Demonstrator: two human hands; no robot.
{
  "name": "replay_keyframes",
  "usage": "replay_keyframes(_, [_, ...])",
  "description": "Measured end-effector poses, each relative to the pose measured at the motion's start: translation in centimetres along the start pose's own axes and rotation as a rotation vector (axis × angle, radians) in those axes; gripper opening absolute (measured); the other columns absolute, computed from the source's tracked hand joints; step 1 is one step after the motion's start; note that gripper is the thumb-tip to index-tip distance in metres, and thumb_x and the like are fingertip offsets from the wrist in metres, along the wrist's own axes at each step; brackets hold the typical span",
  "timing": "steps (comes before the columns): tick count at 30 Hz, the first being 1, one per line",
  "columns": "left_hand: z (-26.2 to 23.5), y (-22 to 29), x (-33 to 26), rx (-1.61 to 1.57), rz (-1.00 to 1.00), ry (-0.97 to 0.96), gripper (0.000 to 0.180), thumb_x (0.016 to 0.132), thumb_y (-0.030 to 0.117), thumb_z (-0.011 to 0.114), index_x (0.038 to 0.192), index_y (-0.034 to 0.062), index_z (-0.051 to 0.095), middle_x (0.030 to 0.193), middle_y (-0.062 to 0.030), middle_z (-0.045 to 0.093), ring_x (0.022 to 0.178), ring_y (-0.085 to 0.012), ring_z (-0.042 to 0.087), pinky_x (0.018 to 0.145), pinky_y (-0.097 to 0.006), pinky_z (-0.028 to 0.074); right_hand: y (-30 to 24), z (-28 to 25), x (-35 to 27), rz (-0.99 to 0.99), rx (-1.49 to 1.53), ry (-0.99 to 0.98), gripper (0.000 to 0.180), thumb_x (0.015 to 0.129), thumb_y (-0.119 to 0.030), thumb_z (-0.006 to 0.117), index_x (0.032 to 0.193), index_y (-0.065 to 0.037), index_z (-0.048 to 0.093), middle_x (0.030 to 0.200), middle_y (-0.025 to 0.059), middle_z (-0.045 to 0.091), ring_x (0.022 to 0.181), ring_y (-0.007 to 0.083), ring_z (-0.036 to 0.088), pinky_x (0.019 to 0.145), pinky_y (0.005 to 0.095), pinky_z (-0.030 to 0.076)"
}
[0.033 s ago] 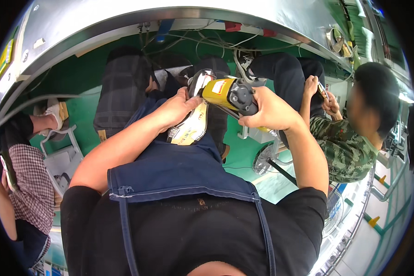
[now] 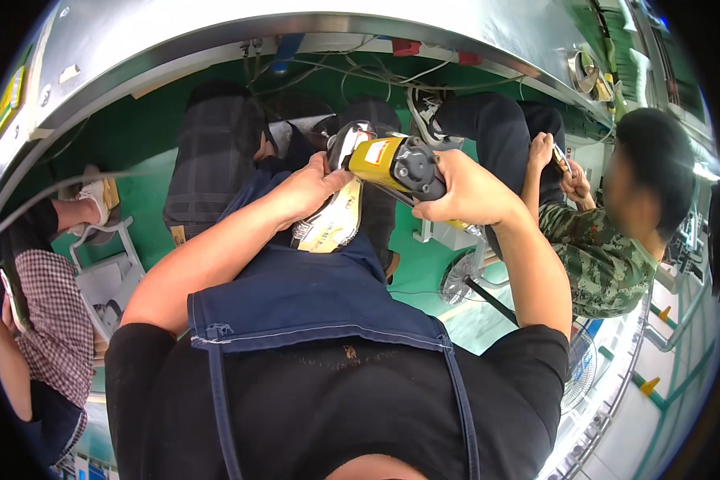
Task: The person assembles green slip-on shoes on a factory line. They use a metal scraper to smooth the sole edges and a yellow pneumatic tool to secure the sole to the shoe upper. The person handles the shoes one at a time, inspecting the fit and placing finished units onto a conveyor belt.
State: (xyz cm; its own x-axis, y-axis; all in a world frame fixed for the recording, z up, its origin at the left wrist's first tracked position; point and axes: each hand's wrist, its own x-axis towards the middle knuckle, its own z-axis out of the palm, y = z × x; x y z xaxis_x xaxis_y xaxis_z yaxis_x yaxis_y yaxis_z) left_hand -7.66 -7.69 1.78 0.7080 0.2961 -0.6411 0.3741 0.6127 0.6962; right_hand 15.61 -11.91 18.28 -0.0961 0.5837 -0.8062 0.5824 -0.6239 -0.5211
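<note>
Over my lap, my left hand [image 2: 316,186] is closed round the side of a dark shoe [image 2: 333,220] with a cream, printed surface facing up. My right hand [image 2: 464,188] grips a yellow nail gun [image 2: 376,160] with a black, bolted end cap. The nail gun lies slantwise across the upper part of the shoe, its narrow end close to my left fingers. Its body hides part of the shoe, and whether its tip touches the shoe I cannot tell. My dark blue apron [image 2: 312,296] spreads beneath the shoe.
A metal-edged bench [image 2: 312,24] runs across the far side, with loose cables [image 2: 360,68] beneath it. Close at right sits a person in a camouflage shirt [image 2: 600,256], holding a small object. Another person's checked clothing [image 2: 52,320] shows at left, near a grey stool [image 2: 108,280].
The nail gun's capped end has tipped very slightly left, with my right hand still round it. My left hand and the shoe stay in place.
</note>
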Motion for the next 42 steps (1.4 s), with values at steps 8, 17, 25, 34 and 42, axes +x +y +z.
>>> replay_keyframes(8, [-0.7, 0.0, -1.5, 0.049, 0.001, -0.075, 0.082, 0.1, 0.032, 0.072, 0.155, -0.0081, 0.027, 0.137, -0.0192, 0.06, 0.124, -0.0226, 0.061, 0.106, -0.033, 0.047, -0.5, 0.7, 0.2, -0.026, -0.14, -0.05, 0.037, 0.069, -0.015, 0.08, 0.097, 0.005, 0.066, 0.077, 0.008, 0.067, 0.07, 0.0147, 0.062, 0.068, 0.0328, 0.051])
replay_keyframes(17, [-1.1, -0.2, -1.2, 0.04, 0.001, -0.103, 0.094, 0.092, 0.033, 0.082, 0.156, -0.0079, 0.027, 0.136, -0.0195, 0.06, 0.125, -0.0239, 0.061, 0.106, -0.034, 0.048, -1.5, -0.3, 1.1, -0.008, -0.238, -0.084, 0.037, 0.069, -0.017, 0.08, 0.096, 0.005, 0.066, 0.074, 0.0071, 0.065, 0.068, 0.0154, 0.062, 0.067, 0.0334, 0.052])
replay_keyframes(25, [-1.4, 1.0, 0.5, 0.008, -0.046, -0.083, 0.104, 0.084, 0.028, 0.089, 0.158, -0.0068, 0.025, 0.138, -0.0209, 0.06, 0.126, -0.0268, 0.061, 0.109, -0.036, 0.047, -2.9, -8.1, -1.0, -0.11, -0.176, 0.423, 0.039, 0.072, -0.013, 0.081, 0.103, 0.005, 0.066, 0.08, 0.0022, 0.066, 0.068, 0.0109, 0.058, 0.062, 0.0283, 0.049])
replay_keyframes(34, [-1.3, -0.1, 2.4, -0.126, -0.04, -0.111, 0.11, 0.08, 0.029, 0.091, 0.156, -0.0099, 0.021, 0.135, -0.0225, 0.061, 0.124, -0.0271, 0.063, 0.108, -0.036, 0.049, -4.0, -15.4, -1.5, -0.232, -0.356, 0.623, 0.045, 0.073, -0.01, 0.081, 0.114, 0.004, 0.067, 0.094, 0.004, 0.071, 0.077, 0.0093, 0.062, 0.071, 0.0278, 0.052])
replay_keyframes(42, [-1.3, -0.5, 2.5, -0.205, -0.047, -0.112, 0.101, 0.081, 0.027, 0.091, 0.152, -0.0086, 0.028, 0.13, -0.0188, 0.062, 0.12, -0.025, 0.064, 0.105, -0.036, 0.051, -5.2, -21.4, 1.0, -0.342, -0.601, 0.976, 0.044, 0.087, -0.026, 0.081, 0.116, 0.004, 0.067, 0.096, 0.0079, 0.073, 0.082, 0.0123, 0.064, 0.078, 0.0304, 0.051])
